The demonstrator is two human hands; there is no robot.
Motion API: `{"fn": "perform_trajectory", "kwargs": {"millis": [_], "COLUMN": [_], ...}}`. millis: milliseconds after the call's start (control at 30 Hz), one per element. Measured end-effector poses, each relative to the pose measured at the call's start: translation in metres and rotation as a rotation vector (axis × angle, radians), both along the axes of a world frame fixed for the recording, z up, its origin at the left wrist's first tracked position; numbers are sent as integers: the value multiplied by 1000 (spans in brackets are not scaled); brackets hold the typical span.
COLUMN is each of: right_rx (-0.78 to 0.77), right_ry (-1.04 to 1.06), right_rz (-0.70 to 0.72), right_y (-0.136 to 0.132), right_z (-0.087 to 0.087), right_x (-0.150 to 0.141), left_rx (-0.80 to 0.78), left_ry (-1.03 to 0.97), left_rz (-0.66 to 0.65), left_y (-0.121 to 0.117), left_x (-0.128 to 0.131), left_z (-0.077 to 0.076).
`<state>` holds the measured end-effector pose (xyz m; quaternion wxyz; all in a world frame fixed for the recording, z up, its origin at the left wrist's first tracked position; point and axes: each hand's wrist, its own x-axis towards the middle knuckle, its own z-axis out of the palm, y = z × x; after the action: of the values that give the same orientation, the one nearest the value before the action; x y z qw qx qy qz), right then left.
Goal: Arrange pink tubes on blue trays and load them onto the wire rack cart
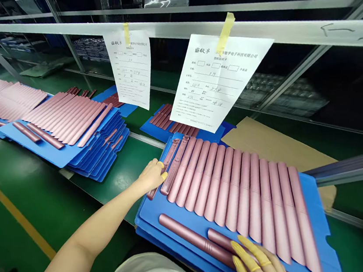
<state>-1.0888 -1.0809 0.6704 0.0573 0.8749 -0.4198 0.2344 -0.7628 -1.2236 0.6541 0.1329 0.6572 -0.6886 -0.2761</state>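
A row of long, glossy pink half-round shells [227, 187] lies side by side on a blue plastic sheet [149, 221]. At the row's left end, two shells [175, 167] show their hollow, ribbed inner side. My left hand [153, 174], with yellow finger cots, has its thumb and finger closed around the leftmost of these. Nearer to me lie two darker pink shells [190, 236], set crosswise below the row. My right hand [263, 262], also in yellow finger cots, rests with fingers stretched out over the right one of these; the frame's lower edge cuts this hand off.
Another stack of blue sheets [100, 157] with pink shells [69, 116] stands to the left. Two paper labels [217, 78] hang taped to a metal rail [168, 27] above the row. Behind are more shells and brown cardboard [278, 141]. The bench surface is green.
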Motion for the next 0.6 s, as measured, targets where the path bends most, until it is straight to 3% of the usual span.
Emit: {"fn": "perform_trajectory", "kwargs": {"millis": [233, 400, 533, 600], "right_rx": [66, 194, 390, 427], "right_ry": [1, 64, 183, 207], "right_rz": [91, 120, 52, -17], "right_y": [-65, -105, -146, -169], "right_z": [12, 9, 13, 16], "right_x": [65, 108, 145, 164], "left_rx": [114, 103, 151, 79], "left_ry": [491, 634, 796, 739], "left_rz": [116, 126, 207, 224], "left_y": [-18, -26, -23, -21], "left_x": [7, 9, 14, 15], "left_z": [-10, -23, -36, -41]}}
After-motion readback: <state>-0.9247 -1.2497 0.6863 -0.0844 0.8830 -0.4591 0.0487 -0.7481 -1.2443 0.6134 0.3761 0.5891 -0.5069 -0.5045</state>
